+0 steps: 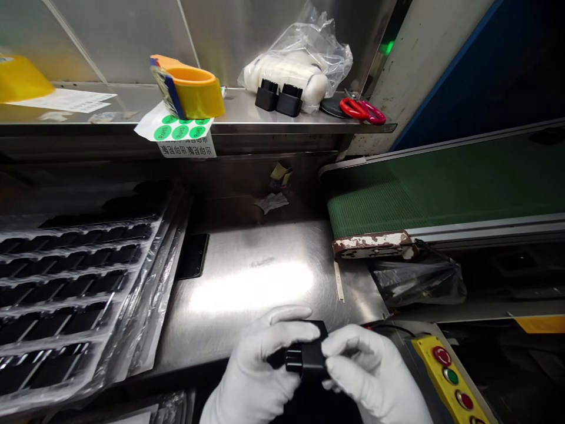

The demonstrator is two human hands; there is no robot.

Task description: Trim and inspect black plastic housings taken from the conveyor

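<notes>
In front of my body, at the near edge of the steel bench, both white-gloved hands meet at a small black plastic connector housing. My left hand is closed around its left side, with the fingers over the top and the ridged end showing between them. My right hand pinches the right end with thumb and fingers. The dark clothing behind blends with the part, so its lower outline is hard to see. Two similar black housings stand on the shelf above.
Stacked clear trays of black parts fill the left, beside a dark phone. The steel bench lies ahead. A green conveyor and a yellow button box are right. The shelf holds tape, labels and red scissors.
</notes>
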